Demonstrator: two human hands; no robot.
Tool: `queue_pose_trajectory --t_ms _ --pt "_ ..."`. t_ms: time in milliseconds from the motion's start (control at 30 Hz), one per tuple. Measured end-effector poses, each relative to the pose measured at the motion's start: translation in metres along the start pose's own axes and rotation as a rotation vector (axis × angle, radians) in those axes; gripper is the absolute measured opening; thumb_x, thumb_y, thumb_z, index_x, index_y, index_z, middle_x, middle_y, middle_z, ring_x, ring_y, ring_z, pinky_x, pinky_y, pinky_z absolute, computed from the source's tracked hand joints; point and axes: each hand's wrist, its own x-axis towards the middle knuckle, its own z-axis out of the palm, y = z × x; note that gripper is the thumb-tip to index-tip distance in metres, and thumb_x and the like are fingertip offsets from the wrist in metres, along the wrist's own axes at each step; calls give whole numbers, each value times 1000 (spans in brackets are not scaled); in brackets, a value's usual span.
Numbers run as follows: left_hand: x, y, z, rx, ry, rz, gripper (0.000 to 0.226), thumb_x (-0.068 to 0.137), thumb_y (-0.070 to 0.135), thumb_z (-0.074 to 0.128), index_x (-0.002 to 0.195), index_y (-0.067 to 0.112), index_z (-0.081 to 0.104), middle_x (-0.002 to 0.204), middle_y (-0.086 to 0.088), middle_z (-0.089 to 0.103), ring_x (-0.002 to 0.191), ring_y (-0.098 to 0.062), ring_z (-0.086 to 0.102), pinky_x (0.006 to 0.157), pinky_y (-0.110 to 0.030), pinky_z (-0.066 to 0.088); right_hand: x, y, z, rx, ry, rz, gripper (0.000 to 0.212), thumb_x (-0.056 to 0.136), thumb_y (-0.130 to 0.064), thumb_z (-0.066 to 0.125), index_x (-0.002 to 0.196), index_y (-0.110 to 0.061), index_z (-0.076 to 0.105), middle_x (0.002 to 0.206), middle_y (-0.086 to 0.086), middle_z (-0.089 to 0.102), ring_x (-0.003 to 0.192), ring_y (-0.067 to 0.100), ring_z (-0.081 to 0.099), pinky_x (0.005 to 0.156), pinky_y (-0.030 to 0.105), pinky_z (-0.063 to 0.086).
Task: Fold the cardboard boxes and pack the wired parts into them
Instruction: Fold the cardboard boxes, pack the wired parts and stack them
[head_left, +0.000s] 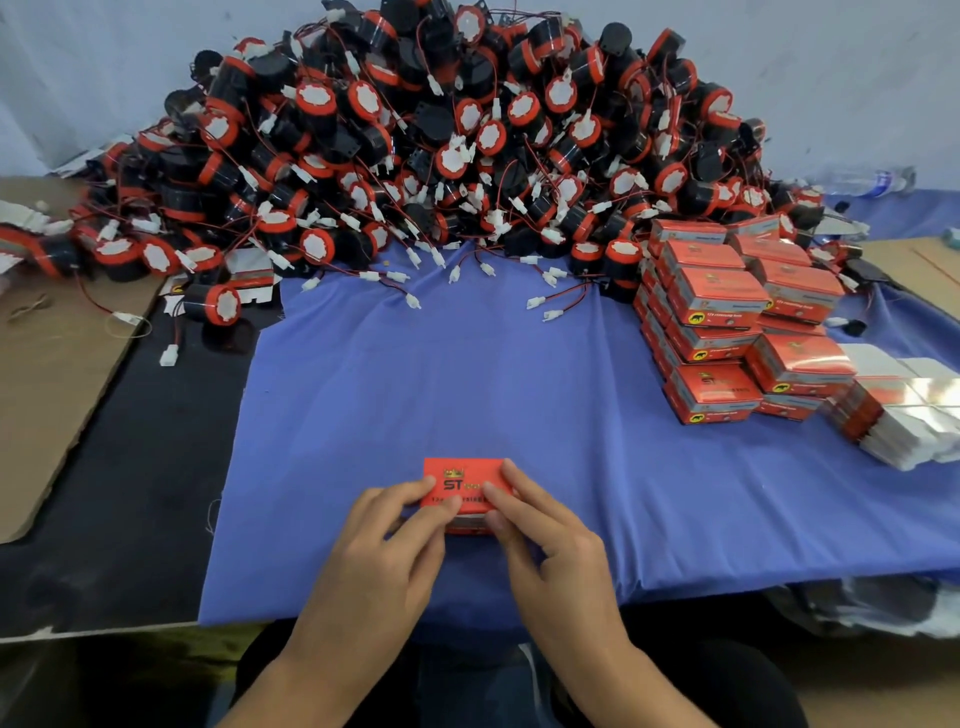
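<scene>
A small red cardboard box (464, 480) with "ST" printed on top sits on the blue cloth (467, 374) near the front edge. My left hand (387, 540) grips its left side, fingers curled over the top and thumb at the front. My right hand (545, 530) grips its right side the same way. What is inside the box is hidden. A large heap of black and red wired parts (441, 145) with white connectors fills the back of the table.
Stacked closed red boxes (727, 322) stand at the right. Beside them lies a pile of flat unfolded box blanks (904, 415). A cardboard sheet (47, 374) covers the left side. A plastic bottle (862, 182) lies at the far right.
</scene>
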Motion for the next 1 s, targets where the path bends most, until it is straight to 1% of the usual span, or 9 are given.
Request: queue_pose_trajectory --t_ms 133,233,300,433,533,633,733,833,1000 --pt "1 4 -3 70 -37 11 32 95 25 53 115 15 76 123 -2 63 111 -21 58 86 -34 57 5 4 -9 -337 -2 -280 30 101 -31 58 125 -22 75 142 -6 63 103 13 71 84 28 58" --pt "-5 2 -1 166 -68 64 33 88 4 71 120 10 74 125 -9 63 114 -26 57 74 -40 63 3 11 -10 -454 -19 -401 32 97 -14 66 129 -14 71 143 5 62 100 19 72 79 31 60" --pt "-6 3 -2 201 -117 87 50 75 -5 83 122 7 72 125 -10 62 116 -27 53 76 -40 63 -1 16 -13 -517 -78 -416 54 83 0 80 134 -9 67 146 11 58 107 23 72 80 34 61" --pt "0 13 -8 273 -115 202 40 83 13 53 116 5 75 113 -8 67 106 -23 52 79 -35 59 -5 11 -20 -609 -203 -457 72 76 6 76 144 -7 57 153 16 50 121 29 67 85 39 61" --pt "5 9 -6 54 -98 58 26 91 2 66 113 11 77 117 -4 64 109 -14 51 86 -29 53 -6 3 -20 -426 -209 -313 70 83 12 68 147 -13 54 154 18 46 120 25 66 89 37 58" --pt "9 8 -1 -451 36 -400 37 90 5 75 121 26 73 126 9 61 113 1 61 92 -16 52 -9 -9 -15 -71 -119 8 70 91 5 64 149 -32 49 137 -3 51 118 -1 57 104 21 46" --pt "14 28 16 -820 117 -671 39 88 1 76 118 23 66 109 12 75 103 -2 71 85 -14 55 -9 -14 -13 239 59 298 70 88 11 65 146 -24 49 127 -6 63 117 2 63 106 22 48" --pt "30 58 36 -937 76 -690 25 92 -1 71 111 16 72 106 8 78 104 -8 72 86 -14 54 2 -11 -34 350 178 410 53 87 17 60 127 -19 61 121 -6 71 116 6 66 106 30 51" --pt "84 109 69 -946 -40 -553 38 95 -3 64 122 22 72 118 6 72 107 0 68 89 -10 49 42 9 -98 194 386 404 52 89 12 62 128 -23 64 122 -3 60 103 -20 56 83 -2 42"
